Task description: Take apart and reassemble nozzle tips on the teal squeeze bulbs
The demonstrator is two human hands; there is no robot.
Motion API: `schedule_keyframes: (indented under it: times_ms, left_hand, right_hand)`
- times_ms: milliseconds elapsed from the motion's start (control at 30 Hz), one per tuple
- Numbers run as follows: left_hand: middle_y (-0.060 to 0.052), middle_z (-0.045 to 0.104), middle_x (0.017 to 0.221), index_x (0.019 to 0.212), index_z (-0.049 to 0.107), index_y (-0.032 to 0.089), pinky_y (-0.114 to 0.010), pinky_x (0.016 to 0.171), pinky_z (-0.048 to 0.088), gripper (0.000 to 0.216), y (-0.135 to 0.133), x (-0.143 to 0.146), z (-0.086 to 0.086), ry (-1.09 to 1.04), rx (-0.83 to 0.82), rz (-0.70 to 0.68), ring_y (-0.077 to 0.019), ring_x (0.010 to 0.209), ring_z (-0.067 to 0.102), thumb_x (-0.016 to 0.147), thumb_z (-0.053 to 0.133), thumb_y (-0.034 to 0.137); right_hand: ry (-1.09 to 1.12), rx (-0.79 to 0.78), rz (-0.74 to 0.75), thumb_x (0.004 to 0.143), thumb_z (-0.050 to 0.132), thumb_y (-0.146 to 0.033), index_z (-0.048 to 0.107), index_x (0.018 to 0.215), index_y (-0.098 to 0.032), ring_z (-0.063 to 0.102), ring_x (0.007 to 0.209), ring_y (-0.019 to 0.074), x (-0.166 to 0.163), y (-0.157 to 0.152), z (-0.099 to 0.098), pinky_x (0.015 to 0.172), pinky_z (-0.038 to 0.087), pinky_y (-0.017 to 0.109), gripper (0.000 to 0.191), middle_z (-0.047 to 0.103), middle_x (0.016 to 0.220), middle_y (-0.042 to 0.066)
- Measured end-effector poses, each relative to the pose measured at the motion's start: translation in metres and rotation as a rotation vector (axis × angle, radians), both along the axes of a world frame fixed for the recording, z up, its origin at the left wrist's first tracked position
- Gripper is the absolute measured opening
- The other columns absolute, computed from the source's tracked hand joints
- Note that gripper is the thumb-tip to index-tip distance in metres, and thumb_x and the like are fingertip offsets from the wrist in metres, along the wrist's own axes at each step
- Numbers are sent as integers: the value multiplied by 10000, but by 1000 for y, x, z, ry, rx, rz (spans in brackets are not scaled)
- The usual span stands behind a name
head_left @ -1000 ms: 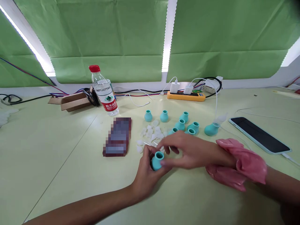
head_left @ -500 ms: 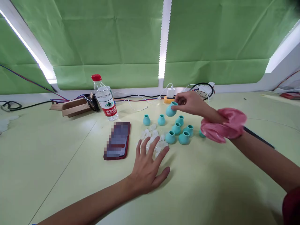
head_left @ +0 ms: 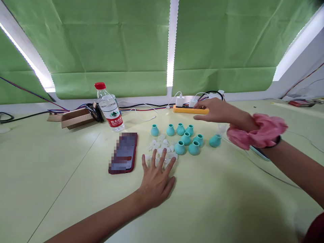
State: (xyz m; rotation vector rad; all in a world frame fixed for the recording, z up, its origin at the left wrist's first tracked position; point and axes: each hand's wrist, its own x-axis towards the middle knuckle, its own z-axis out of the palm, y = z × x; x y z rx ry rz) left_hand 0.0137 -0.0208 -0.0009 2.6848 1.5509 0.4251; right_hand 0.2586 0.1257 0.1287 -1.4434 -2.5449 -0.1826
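Fingers spread, my left hand lies flat on the table at the near edge of a pile of small translucent white plastic pieces, partly covering it. My right hand is in the air, empty, with thumb and fingers apart, behind the small turquoise vase-shaped pieces. Most of these stand upright with their round mouths up, among them a turquoise piece in the back row and another turquoise piece at the front. Farther right, one turquoise piece leans over, with something clear and translucent at its mouth.
Left of the pile lies a phone in a red case. A water bottle with a red cap stands behind it, beside an open cardboard box. An orange power strip with white plugs and cables runs along the back, below green blinds.
My right hand has let go of a turquoise piece, which now stands in the back row, and has moved right with its fingers opened. My left hand has settled flatter. The view has shifted slightly.
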Motion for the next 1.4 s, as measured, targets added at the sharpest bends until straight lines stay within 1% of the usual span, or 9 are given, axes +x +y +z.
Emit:
schedule_keyframes:
  times_ms: [167, 367, 533, 633, 733, 933, 1133, 1300, 1400]
  left_hand:
    - [-107, 89, 1425, 1326, 199, 259, -606, 952, 106, 481, 2, 0, -5, -26, -118, -83, -357, 1275, 76, 861, 314, 291]
    - [-124, 130, 1414, 1288, 252, 217, -592, 973, 67, 443, 2, -4, 5, -160, -56, -169, -317, 1286, 73, 852, 333, 227]
    - [-145, 185, 1383, 1286, 158, 215, -477, 992, 229, 604, -7, -9, 10, -610, -34, -414, -275, 1266, 192, 775, 480, 210]
    - [-138, 300, 1331, 1300, 157, 217, -425, 953, 317, 667, -14, -9, 12, -776, -171, -417, -273, 1196, 328, 753, 533, 278]
    - [-86, 555, 1048, 1161, 405, 212, -333, 801, 429, 384, -17, -6, 13, -812, -278, -349, -220, 929, 527, 792, 482, 285]
    - [-13, 508, 652, 780, 526, 158, -237, 566, 378, 151, -14, -3, 13, -829, -274, -129, -127, 592, 445, 805, 460, 291]
    - [-47, 549, 757, 929, 524, 168, -244, 605, 402, 170, -16, -5, 10, -799, -248, -245, -145, 661, 491, 778, 500, 243]
    - [-63, 567, 863, 1053, 490, 167, -269, 670, 427, 327, -12, -5, 5, -1107, -464, 42, -176, 775, 516, 784, 496, 353]
    - [-71, 553, 909, 1044, 488, 156, -275, 680, 422, 339, -7, -2, 5, -1261, -556, 137, -185, 815, 511, 837, 380, 400]
  right_hand:
    - [-121, -130, -148, 690, 467, -559, 516, 1105, -150, 551, 844, 269, 48, -15, -18, 702, 409, 364, 584, 587, 1011, 118]
    - [-123, -425, -69, 766, 429, -414, 617, 746, -172, 537, 553, 153, 60, -29, -30, 522, 381, 258, 307, 581, 629, 39]
    - [10, -308, 139, 783, 467, -417, 602, 768, -214, 430, 418, 95, 16, -81, 1, 424, 307, 212, 245, 505, 486, -28]
    - [58, -282, 404, 820, 437, -386, 554, 900, -217, 431, 423, 101, -33, -116, -7, 442, 312, 222, 221, 526, 507, -37]
    - [101, -194, 607, 868, 337, -333, 541, 850, -167, 470, 510, 128, -75, -128, -28, 500, 325, 255, 263, 579, 614, 25]
    - [524, -161, 475, 838, 347, -287, 333, 498, -168, 232, 418, 66, -92, -108, -55, 444, 215, 227, 360, 262, 441, -56]
    - [655, -672, 371, 874, 190, -375, 280, 464, -175, 228, 353, 54, -92, -96, -62, 375, 206, 206, 465, 248, 391, -55]
    - [419, -65, 216, 860, 273, -436, 401, 517, -157, 344, 429, 81, -90, -78, -68, 449, 208, 229, 461, 391, 455, -19]
    - [211, 74, 161, 846, 335, -470, 520, 663, -155, 447, 482, 115, -87, -63, -77, 473, 232, 237, 409, 514, 519, 2]
